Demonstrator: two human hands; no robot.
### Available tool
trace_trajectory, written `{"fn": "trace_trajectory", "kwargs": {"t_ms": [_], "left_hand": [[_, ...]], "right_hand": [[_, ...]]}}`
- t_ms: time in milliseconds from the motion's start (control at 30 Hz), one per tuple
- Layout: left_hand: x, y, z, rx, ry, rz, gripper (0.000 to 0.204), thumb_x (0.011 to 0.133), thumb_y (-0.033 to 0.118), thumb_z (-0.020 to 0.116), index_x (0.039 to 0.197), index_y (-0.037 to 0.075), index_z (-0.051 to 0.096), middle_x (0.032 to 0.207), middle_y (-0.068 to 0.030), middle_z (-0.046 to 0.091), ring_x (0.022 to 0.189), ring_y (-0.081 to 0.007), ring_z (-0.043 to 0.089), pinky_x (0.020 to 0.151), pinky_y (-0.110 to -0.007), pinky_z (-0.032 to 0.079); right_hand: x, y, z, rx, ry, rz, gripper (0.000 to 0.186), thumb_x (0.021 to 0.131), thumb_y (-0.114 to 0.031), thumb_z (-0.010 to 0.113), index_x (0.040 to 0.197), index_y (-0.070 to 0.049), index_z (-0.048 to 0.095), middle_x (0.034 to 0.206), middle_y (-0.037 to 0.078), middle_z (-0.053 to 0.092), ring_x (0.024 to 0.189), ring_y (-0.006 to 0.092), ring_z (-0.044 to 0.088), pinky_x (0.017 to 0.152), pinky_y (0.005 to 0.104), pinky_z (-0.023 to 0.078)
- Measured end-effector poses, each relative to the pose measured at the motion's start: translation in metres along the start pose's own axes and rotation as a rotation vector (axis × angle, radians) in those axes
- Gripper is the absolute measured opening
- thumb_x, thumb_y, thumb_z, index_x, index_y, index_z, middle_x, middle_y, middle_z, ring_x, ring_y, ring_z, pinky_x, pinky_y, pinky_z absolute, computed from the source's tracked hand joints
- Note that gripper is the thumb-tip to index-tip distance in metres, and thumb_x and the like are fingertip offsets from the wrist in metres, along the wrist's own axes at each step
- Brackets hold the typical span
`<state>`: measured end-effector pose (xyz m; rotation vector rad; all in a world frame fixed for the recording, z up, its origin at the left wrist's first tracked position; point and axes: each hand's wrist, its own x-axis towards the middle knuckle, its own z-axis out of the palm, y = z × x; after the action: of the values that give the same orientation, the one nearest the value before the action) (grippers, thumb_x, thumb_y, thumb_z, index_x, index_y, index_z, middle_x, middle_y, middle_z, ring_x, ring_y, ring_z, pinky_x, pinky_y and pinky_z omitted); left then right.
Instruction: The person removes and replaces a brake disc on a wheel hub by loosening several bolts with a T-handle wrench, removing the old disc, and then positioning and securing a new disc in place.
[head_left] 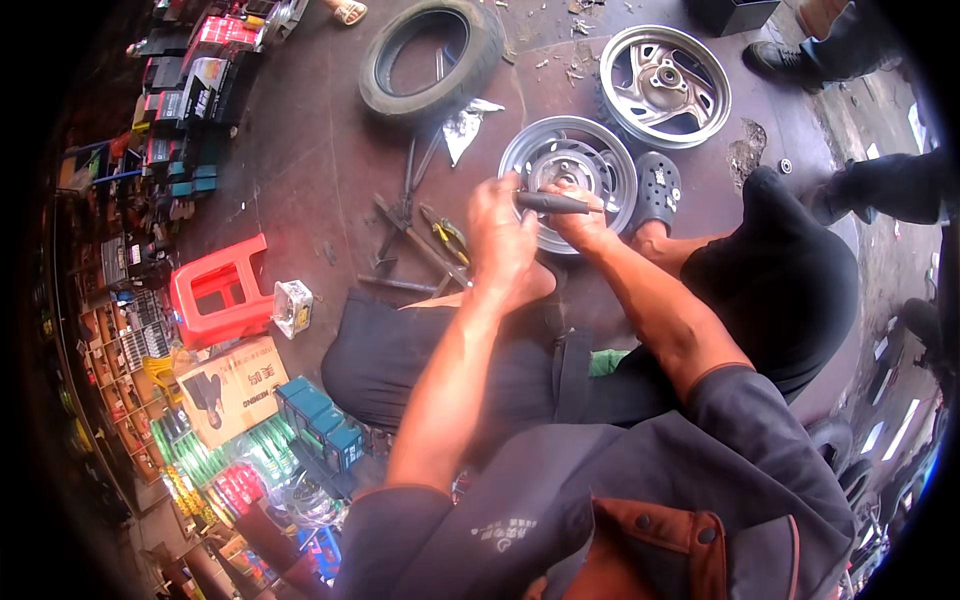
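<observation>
A silver motorcycle wheel rim (513, 152) lies flat on the floor in front of me, between my bare foot and the clog-shod one. Slightly blurred, my left hand (499, 235) is closed on a tool with a thick dark cylindrical handle (555, 203), which points right across the rim. What kind of tool it is cannot be made out. My right hand (580, 218) reaches over the rim behind that handle. Its fingers are bent together at the central hub (566, 170); what they pinch there is hidden.
A second silver wheel (617, 62) and a black tyre (385, 97) lie beyond. Long metal tools (408, 232) and yellow-handled pliers (447, 236) are left of the rim. A red stool (187, 302), a cardboard box (228, 395) and boxed goods stand left. Other people's legs (885, 188) are at right.
</observation>
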<state>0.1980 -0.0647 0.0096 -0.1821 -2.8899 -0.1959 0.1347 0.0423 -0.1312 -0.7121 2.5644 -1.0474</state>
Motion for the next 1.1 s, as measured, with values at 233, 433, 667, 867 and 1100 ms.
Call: {"fn": "trace_trajectory", "kwargs": {"t_ms": [233,433,667,867,1100], "left_hand": [[0.022,0.024,0.000,-1.239,-0.022,-1.120,0.060,0.083,0.031,0.072,0.123,-0.010,0.053,0.099,-0.0167,0.067,0.085,-0.0226,0.066,0.078,-0.032,0.052],[0.031,-0.005,-0.020,-0.714,-0.534,-0.462,0.058,0.075,0.012,0.067,0.129,-0.005,0.054,0.121,-0.0245,0.062,0.115,-0.0312,0.060,0.097,-0.036,0.045],[-0.005,-0.029,0.012,-1.760,-0.235,-0.866,0.026,0.085,0.018,0.064,0.108,0.004,0.064,0.103,-0.0077,0.066,0.088,-0.0186,0.066,0.079,-0.031,0.054],[-0.050,-0.012,0.097,-2.771,0.269,-0.830,0.037,0.090,0.018,0.049,0.122,0.001,0.056,0.124,-0.0107,0.060,0.120,-0.0273,0.053,0.107,-0.044,0.037],[-0.017,0.019,0.089,-1.755,0.172,-0.824,0.045,0.093,0.027,0.060,0.131,0.006,0.052,0.121,-0.0079,0.058,0.106,-0.0143,0.056,0.089,-0.029,0.045]], "right_hand": [[-0.004,-0.001,-0.009,0.127,0.147,-0.117,0.015,0.079,-0.016,0.061,0.093,-0.013,0.065,0.097,0.014,0.066,0.090,0.0303,0.065,0.077,0.0382,0.053],[-0.002,-0.017,-0.075,0.086,0.123,0.080,0.041,0.079,-0.005,0.057,0.120,-0.009,0.061,0.116,0.015,0.063,0.110,0.0353,0.060,0.093,0.0453,0.048],[0.002,-0.102,-0.147,-0.347,-0.309,-0.683,0.038,0.081,-0.024,0.065,0.117,-0.011,0.062,0.107,0.010,0.060,0.103,0.0270,0.057,0.091,0.0410,0.046],[0.004,-0.105,-0.124,-0.535,-0.275,-0.647,0.024,0.082,-0.024,0.060,0.096,-0.007,0.070,0.107,0.008,0.061,0.106,0.0251,0.057,0.086,0.0397,0.046],[0.018,-0.099,-0.105,-0.006,-0.060,0.188,0.058,0.082,-0.025,0.061,0.131,0.000,0.045,0.101,0.024,0.065,0.095,0.0344,0.065,0.083,0.0440,0.051]]}}
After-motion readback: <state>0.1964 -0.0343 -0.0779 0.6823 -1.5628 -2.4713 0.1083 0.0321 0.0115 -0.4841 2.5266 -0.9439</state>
